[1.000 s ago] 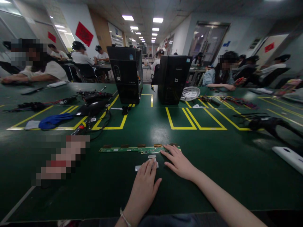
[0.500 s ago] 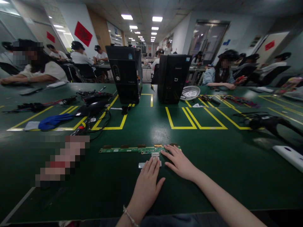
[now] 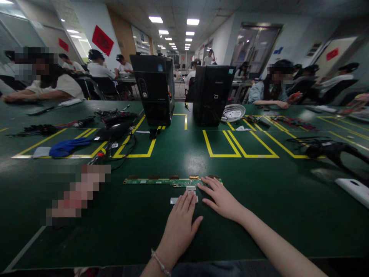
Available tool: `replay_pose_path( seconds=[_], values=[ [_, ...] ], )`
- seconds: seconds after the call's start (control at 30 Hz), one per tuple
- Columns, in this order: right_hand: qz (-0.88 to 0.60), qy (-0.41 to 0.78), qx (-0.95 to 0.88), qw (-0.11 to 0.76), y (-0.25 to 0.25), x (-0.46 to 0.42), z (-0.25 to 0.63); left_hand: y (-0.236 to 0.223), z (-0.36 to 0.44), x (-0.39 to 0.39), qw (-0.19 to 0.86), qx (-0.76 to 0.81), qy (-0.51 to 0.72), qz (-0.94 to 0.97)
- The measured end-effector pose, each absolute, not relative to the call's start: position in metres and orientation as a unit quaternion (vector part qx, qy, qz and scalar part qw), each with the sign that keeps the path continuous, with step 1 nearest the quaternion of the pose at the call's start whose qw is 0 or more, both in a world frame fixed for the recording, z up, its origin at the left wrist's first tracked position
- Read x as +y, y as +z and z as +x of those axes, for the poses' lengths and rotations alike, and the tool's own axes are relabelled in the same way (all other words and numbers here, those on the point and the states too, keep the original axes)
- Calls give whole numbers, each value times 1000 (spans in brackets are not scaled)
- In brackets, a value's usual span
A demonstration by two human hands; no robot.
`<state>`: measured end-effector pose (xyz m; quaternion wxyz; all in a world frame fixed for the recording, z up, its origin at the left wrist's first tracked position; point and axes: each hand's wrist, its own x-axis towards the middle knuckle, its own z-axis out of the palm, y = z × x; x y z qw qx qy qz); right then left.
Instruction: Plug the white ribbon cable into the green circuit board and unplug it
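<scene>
A long, narrow green circuit board (image 3: 160,182) lies flat on the green table (image 3: 121,227), with copper-coloured tabs along its far edge. From its near side a pale flat ribbon cable (image 3: 174,201) comes toward me. My left hand (image 3: 182,219) rests palm down with its fingers stretched over this cable, hiding part of it. On the board's right end lie the fingertips of my right hand (image 3: 220,198), spread and covering some of the surface. Neither hand is wrapped round anything.
Two black computer towers (image 3: 152,90) (image 3: 213,96) stand beyond the board. Left are a blue glove (image 3: 67,147) and dark cables (image 3: 115,115). A white basket (image 3: 233,112), a black cable bundle (image 3: 325,149) and a white device (image 3: 353,190) lie right. People sit at both sides.
The view has shifted very slightly, moving the whole scene a little to the right. Both hands keep their places on the board and the cable.
</scene>
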<state>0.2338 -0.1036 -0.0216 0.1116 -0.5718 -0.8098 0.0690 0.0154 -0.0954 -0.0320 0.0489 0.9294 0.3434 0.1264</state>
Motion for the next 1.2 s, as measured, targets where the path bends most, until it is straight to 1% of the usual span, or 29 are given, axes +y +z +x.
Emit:
replay_pose_path(
  seconds=[0.2, 0.67, 0.9, 1.2],
  values=[
    [-566, 76, -814, 109, -21, -103, 236, -22, 13, -92, 62, 336, 91, 935],
    [-538, 101, -829, 115, -17, -102, 242, -13, -1, -70, 147, 289, 53, 945],
    [-532, 114, -831, 115, -16, -101, 245, -7, -9, -52, 148, 236, 20, 960],
    [-528, 121, -830, 129, -17, -101, 246, -11, -13, -46, 140, 218, 25, 966]
  ],
)
